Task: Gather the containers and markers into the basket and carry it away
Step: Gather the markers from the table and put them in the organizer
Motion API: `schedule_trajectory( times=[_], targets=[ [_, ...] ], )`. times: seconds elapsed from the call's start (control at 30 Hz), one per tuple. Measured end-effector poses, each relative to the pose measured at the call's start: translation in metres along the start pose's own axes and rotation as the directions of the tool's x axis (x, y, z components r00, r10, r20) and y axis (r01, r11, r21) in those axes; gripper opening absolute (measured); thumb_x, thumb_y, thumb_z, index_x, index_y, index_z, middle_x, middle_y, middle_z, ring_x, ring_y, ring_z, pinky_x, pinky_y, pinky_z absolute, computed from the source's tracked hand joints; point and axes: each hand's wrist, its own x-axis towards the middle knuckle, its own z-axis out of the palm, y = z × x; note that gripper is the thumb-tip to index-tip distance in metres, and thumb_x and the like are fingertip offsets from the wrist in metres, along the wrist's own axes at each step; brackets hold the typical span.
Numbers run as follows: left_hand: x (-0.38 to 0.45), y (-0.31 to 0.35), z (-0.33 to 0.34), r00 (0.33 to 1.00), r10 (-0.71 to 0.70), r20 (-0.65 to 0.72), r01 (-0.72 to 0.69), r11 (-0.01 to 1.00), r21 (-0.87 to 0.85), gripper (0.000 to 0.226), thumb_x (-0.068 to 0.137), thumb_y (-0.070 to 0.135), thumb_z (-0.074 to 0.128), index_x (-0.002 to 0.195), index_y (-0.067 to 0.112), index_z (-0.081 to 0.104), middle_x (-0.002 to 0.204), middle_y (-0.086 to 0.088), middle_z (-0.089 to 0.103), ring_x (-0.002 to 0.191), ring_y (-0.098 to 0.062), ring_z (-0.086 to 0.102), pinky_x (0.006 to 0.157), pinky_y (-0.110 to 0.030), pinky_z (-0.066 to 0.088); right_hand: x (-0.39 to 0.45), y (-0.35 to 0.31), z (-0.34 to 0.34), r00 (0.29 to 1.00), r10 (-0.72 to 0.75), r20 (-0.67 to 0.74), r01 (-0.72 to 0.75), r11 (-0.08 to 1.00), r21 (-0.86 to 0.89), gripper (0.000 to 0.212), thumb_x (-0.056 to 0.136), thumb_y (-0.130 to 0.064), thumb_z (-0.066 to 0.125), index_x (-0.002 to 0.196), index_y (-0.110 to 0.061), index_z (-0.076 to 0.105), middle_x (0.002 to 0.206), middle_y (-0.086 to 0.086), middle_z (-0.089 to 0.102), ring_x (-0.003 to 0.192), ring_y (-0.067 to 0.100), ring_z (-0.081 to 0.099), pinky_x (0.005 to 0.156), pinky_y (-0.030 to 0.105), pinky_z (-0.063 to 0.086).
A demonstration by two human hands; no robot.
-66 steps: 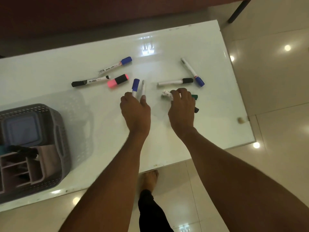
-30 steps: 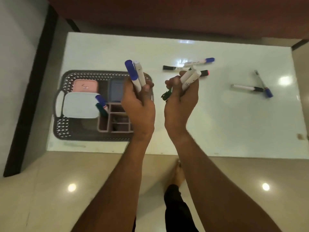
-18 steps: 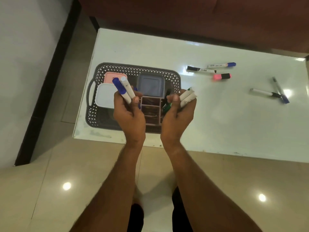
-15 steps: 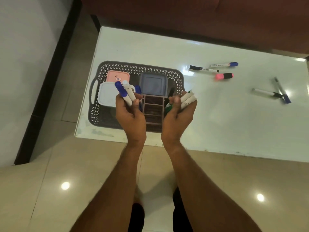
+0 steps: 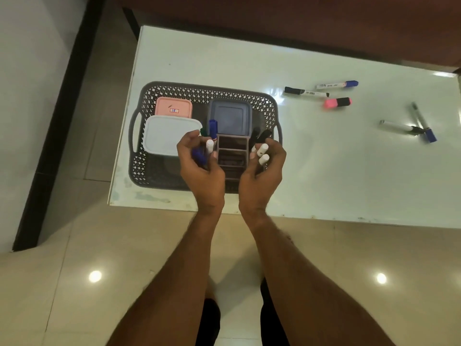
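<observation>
Head view shows a white table with a gray basket sitting at its left end, close to the near edge. Inside the basket are three boxes with lids: a pink box at the far left, a white box just in front of it, and a gray box in the middle. A brown holder with small slots sits in front of the gray box, and some pens already stand up on both sides of it. Both hands are over the basket, on either side of the holder. The left hand has its fingers curled around a blue pen and a white pen. The right hand has its fingers wrapped around a bunch of white pens, tips pointing down. Five more pens lie on the table toward the far right: a blue-cap pen, a black-cap pen, a pink pen, and two crossed pens nearer the right edge. I think the step now is dropping these handfuls into the basket. Next the fingers need to let go so the pens land inside, not on the table. Then the hands must reach right for the five loose pens. After that the basket can be lifted by its side handles and carried off.
</observation>
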Motion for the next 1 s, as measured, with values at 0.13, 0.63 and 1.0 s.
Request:
schedule_trajectory(
  times=[0.13,0.63,1.0],
  targets=[
    [0.000,-0.001,0.002,1.000,-0.003,-0.016,0.004,0.999,0.054,0.048,0.086,-0.014,0.065,0.132,0.000,0.056,0.123,-0.003,0.064,0.118,-0.002,0.061,0.100,-0.013,0.048,0.002,-0.001,0.001,1.000,-0.005,-0.018,0.004,0.999,-0.033,0.035,0.100,-0.010,0.062,0.134,-0.012,0.056,0.127,-0.001,0.065,0.117,0.011,0.063,0.100,0.017,0.052],
    [0.000,-0.005,0.010,0.996,0.050,-0.076,-0.041,0.992,0.121,0.038,0.084,-0.008,0.069,0.120,0.003,0.060,0.117,0.003,0.061,0.109,0.003,0.060,0.098,-0.012,0.047,0.009,-0.002,0.003,0.999,-0.037,-0.028,0.033,0.990,-0.135,0.028,0.099,-0.013,0.066,0.126,-0.010,0.061,0.119,0.001,0.065,0.103,0.003,0.060,0.090,0.003,0.046],
    [0.002,-0.003,0.016,0.993,0.053,-0.106,-0.038,0.990,0.138,0.044,0.081,-0.011,0.071,0.122,0.002,0.060,0.119,0.000,0.061,0.112,-0.004,0.060,0.102,-0.018,0.049,0.017,-0.008,-0.010,0.989,-0.128,0.072,0.133,0.989,-0.058,0.034,0.094,-0.004,0.068,0.127,-0.007,0.059,0.121,0.006,0.062,0.113,0.012,0.060,0.098,0.021,0.052]
  ],
)
